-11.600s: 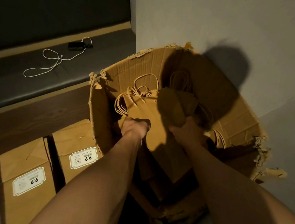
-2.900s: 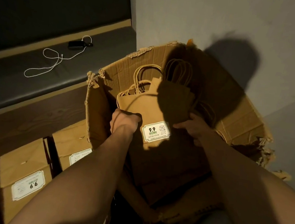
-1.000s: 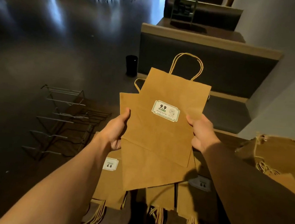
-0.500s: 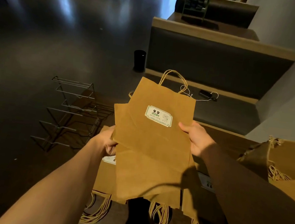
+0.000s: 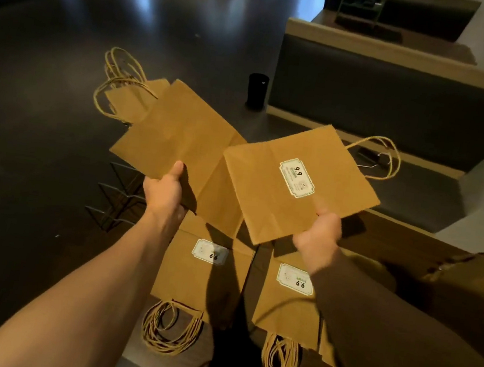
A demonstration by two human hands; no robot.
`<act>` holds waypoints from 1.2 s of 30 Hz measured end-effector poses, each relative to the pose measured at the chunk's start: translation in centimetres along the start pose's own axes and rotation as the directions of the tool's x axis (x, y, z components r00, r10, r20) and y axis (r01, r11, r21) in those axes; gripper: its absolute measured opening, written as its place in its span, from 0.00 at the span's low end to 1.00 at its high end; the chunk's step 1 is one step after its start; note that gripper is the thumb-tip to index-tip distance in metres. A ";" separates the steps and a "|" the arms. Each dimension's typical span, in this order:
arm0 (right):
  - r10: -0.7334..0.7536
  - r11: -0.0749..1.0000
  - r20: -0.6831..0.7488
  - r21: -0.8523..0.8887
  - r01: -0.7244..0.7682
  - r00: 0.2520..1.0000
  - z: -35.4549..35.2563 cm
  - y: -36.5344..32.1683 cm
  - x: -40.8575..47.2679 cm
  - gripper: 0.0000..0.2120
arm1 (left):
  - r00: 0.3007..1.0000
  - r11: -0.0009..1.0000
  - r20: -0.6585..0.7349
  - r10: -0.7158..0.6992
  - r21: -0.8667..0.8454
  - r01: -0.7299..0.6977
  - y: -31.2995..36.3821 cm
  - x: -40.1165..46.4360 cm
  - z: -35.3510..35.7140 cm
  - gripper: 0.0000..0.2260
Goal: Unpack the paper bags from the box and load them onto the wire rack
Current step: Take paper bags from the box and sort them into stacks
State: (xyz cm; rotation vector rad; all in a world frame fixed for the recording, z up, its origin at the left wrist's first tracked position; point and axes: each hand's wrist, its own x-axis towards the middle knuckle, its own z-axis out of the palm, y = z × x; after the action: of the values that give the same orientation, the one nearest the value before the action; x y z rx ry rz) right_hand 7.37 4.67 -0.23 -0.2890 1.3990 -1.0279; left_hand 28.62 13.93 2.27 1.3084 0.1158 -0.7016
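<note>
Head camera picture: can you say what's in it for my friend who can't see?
A person holds brown paper bags in the air: the left hand grips a bunch of bags, the right hand one labelled bag. Below lie more stacks of bags, with a wire rack at left.

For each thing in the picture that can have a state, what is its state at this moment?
Left hand: grips a bunch of flat bags.
Left bunch of bags: folded flat, handles pointing away.
Right hand: pinches one flat bag.
Right bag: folded flat, label up.
Bags below: lie flat in stacks, handles toward the person.
Wire rack: the visible slots hold nothing.
Cardboard box: open, torn edge.
</note>
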 end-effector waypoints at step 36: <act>-0.101 0.099 0.714 -0.686 0.721 0.693 6.1 -3.8 -1.9 0.32 | 0.857 0.853 0.466 -0.220 0.517 -0.062 2.3 -1.6 -3.6 0.02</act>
State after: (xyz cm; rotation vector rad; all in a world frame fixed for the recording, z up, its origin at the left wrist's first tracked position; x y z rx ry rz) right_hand 11.54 1.51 5.09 -1.9525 1.2597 -0.2529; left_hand 29.69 18.10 3.92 1.5841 -0.4914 -1.1936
